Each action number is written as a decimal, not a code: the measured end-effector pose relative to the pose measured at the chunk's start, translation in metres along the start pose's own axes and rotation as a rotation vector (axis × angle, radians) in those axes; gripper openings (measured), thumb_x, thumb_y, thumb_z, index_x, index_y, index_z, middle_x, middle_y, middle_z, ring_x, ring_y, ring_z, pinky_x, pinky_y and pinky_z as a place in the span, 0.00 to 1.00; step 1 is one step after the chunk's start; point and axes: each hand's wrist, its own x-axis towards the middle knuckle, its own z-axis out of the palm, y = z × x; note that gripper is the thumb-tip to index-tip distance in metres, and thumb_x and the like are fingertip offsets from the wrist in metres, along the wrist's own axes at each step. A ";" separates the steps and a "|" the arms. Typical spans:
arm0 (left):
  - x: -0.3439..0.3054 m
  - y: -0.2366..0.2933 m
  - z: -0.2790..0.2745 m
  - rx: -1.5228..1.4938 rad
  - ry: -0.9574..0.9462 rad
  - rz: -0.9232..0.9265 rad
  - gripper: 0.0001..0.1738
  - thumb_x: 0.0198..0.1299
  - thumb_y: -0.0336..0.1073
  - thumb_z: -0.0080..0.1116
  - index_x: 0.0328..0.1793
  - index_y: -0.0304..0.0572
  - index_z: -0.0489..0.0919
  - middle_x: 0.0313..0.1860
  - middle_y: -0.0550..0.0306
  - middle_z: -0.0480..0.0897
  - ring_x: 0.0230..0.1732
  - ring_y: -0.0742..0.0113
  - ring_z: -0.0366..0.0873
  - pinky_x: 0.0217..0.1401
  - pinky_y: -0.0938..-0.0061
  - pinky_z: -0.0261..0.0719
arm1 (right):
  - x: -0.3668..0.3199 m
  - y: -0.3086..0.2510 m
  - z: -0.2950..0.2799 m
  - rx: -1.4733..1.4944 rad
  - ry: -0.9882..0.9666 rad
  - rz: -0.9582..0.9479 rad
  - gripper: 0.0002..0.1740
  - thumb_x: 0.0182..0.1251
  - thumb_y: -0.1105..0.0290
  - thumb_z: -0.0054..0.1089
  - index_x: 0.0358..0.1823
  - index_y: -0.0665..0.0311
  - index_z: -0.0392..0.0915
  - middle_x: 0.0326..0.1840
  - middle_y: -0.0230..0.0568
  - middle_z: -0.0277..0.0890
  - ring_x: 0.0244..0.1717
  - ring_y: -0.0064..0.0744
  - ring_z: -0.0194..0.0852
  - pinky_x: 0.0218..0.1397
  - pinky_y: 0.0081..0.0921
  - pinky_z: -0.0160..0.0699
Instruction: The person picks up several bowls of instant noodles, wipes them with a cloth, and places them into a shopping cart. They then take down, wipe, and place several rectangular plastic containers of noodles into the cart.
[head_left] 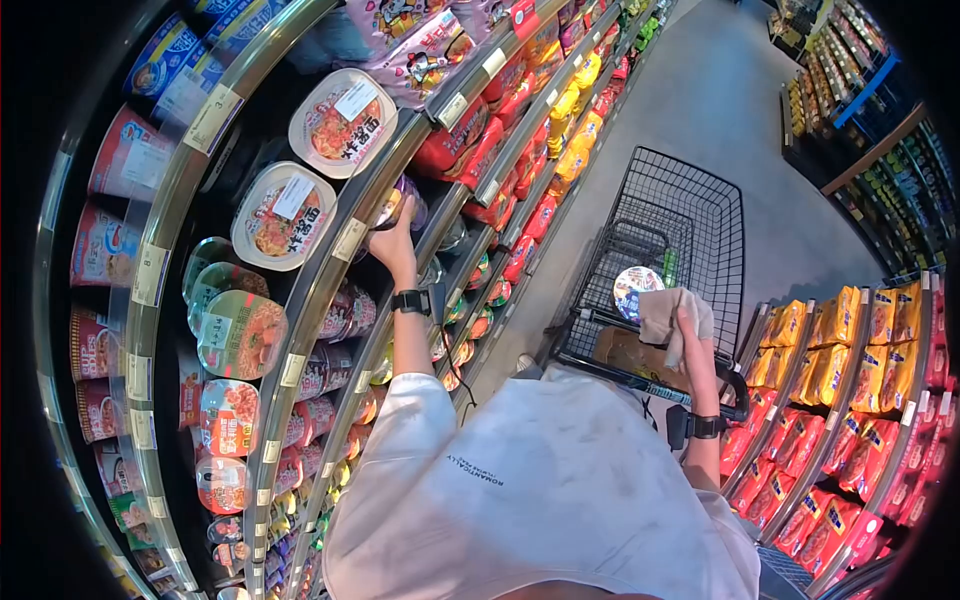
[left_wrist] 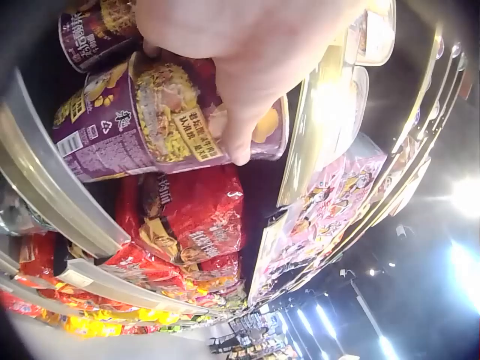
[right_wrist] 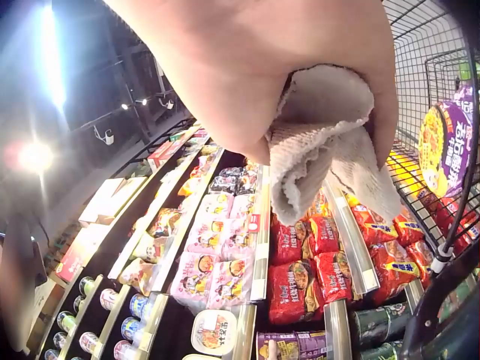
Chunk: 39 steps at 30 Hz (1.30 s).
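At the shelf on the left, my left hand (head_left: 394, 244) grips a purple noodle cup, its thumb and fingers round the cup's side. In the left wrist view the purple cup (left_wrist: 105, 139) lies sideways to the camera, with the hand (left_wrist: 251, 67) over its upper part and a second purple cup (left_wrist: 94, 34) beside it. My right hand (head_left: 694, 345) holds a crumpled greyish cloth (head_left: 676, 318) above the cart's near end; the cloth (right_wrist: 322, 142) hangs from the curled fingers in the right wrist view. A round-lidded purple container (right_wrist: 448, 142) is in the cart.
The black wire cart (head_left: 735, 215) stands ahead on the right, holding a brown item (head_left: 630, 358). Shelves of bowls (head_left: 345, 122), red packets (left_wrist: 199, 210) and pink packets (right_wrist: 206, 240) run along the left. More shelves with yellow packets (head_left: 825, 370) stand at the right. Grey floor (head_left: 690, 90) extends beyond the cart.
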 end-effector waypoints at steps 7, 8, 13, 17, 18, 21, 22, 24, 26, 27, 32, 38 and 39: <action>-0.030 0.019 -0.018 -0.053 -0.027 0.039 0.51 0.39 0.38 0.86 0.67 0.22 0.70 0.68 0.37 0.74 0.67 0.53 0.73 0.73 0.60 0.66 | -0.003 -0.012 0.003 -0.032 -0.022 0.016 0.34 0.75 0.53 0.61 0.74 0.64 0.64 0.69 0.39 0.70 0.68 0.28 0.68 0.70 0.24 0.65; -0.035 0.023 -0.021 -0.063 -0.063 0.056 0.57 0.38 0.37 0.87 0.72 0.24 0.64 0.72 0.38 0.70 0.70 0.52 0.70 0.75 0.61 0.64 | 0.001 -0.008 0.001 -0.017 -0.040 0.011 0.34 0.75 0.53 0.61 0.74 0.64 0.64 0.69 0.39 0.69 0.68 0.28 0.67 0.70 0.24 0.65; -0.057 0.034 -0.030 -0.061 -0.098 0.081 0.59 0.38 0.37 0.87 0.75 0.27 0.62 0.70 0.39 0.72 0.69 0.52 0.71 0.74 0.61 0.66 | 0.008 -0.009 0.003 -0.034 -0.084 0.014 0.34 0.75 0.52 0.60 0.74 0.64 0.64 0.70 0.40 0.68 0.69 0.29 0.67 0.71 0.25 0.64; -0.073 0.056 -0.037 -0.196 -0.251 0.010 0.56 0.37 0.33 0.87 0.73 0.28 0.64 0.65 0.46 0.76 0.61 0.62 0.77 0.67 0.68 0.74 | 0.010 -0.022 0.011 -0.128 -0.095 0.029 0.36 0.76 0.50 0.57 0.75 0.66 0.62 0.72 0.41 0.66 0.70 0.31 0.65 0.73 0.25 0.61; -0.076 0.064 -0.039 -0.199 -0.366 -0.026 0.55 0.37 0.33 0.87 0.72 0.28 0.65 0.64 0.47 0.77 0.61 0.63 0.78 0.66 0.68 0.75 | 0.009 -0.027 0.017 -0.154 -0.073 0.021 0.37 0.77 0.49 0.56 0.76 0.66 0.61 0.73 0.41 0.66 0.71 0.31 0.65 0.74 0.25 0.61; -0.090 0.102 -0.041 -0.155 -0.697 -0.111 0.56 0.34 0.39 0.89 0.70 0.31 0.67 0.63 0.47 0.78 0.62 0.62 0.77 0.68 0.67 0.74 | 0.017 -0.035 0.036 -0.139 -0.100 -0.123 0.36 0.78 0.49 0.54 0.77 0.66 0.60 0.73 0.41 0.65 0.72 0.31 0.63 0.75 0.25 0.59; -0.098 0.110 -0.037 -0.200 -0.806 -0.110 0.57 0.34 0.39 0.89 0.71 0.32 0.67 0.63 0.48 0.78 0.63 0.62 0.77 0.68 0.67 0.74 | 0.016 -0.041 0.046 -0.135 -0.117 -0.129 0.36 0.79 0.49 0.53 0.77 0.66 0.60 0.73 0.41 0.65 0.73 0.31 0.62 0.76 0.26 0.57; -0.116 0.130 -0.029 -0.285 -1.035 -0.110 0.58 0.34 0.40 0.89 0.72 0.33 0.65 0.65 0.49 0.77 0.66 0.62 0.75 0.70 0.66 0.73 | 0.008 -0.051 0.068 -0.049 -0.157 -0.098 0.36 0.79 0.49 0.52 0.77 0.66 0.60 0.73 0.41 0.65 0.73 0.31 0.61 0.76 0.26 0.56; -0.138 0.140 -0.019 -0.424 -1.228 -0.111 0.62 0.35 0.38 0.88 0.77 0.36 0.61 0.70 0.50 0.73 0.72 0.62 0.69 0.77 0.64 0.65 | 0.018 -0.034 0.072 0.004 -0.268 -0.125 0.37 0.80 0.48 0.50 0.77 0.68 0.59 0.75 0.40 0.64 0.75 0.29 0.59 0.78 0.26 0.53; -0.145 0.163 -0.019 -0.463 -1.278 -0.122 0.64 0.36 0.36 0.88 0.79 0.37 0.58 0.73 0.50 0.70 0.75 0.62 0.65 0.81 0.63 0.59 | 0.010 -0.041 0.083 0.127 -0.376 -0.079 0.38 0.81 0.47 0.47 0.78 0.69 0.57 0.76 0.41 0.62 0.76 0.28 0.58 0.78 0.26 0.53; -0.176 0.146 0.000 -0.753 -1.244 -0.430 0.60 0.44 0.32 0.83 0.81 0.39 0.55 0.76 0.51 0.65 0.77 0.59 0.63 0.81 0.62 0.60 | 0.014 -0.043 0.074 0.323 -0.374 0.086 0.38 0.82 0.46 0.44 0.79 0.68 0.54 0.76 0.42 0.62 0.75 0.30 0.59 0.79 0.30 0.55; -0.175 0.149 0.010 -0.695 -1.268 -0.482 0.57 0.56 0.31 0.75 0.85 0.41 0.47 0.79 0.52 0.60 0.80 0.61 0.57 0.81 0.61 0.58 | 0.005 -0.036 0.071 0.362 -0.319 -0.019 0.39 0.81 0.45 0.44 0.77 0.70 0.55 0.74 0.41 0.64 0.72 0.31 0.62 0.77 0.30 0.57; -0.176 0.148 0.010 -0.645 -1.292 -0.459 0.56 0.58 0.28 0.72 0.85 0.42 0.44 0.78 0.55 0.61 0.79 0.63 0.58 0.81 0.63 0.58 | 0.004 -0.035 0.070 0.363 -0.329 -0.019 0.39 0.81 0.45 0.44 0.77 0.70 0.55 0.74 0.41 0.64 0.72 0.31 0.62 0.77 0.30 0.57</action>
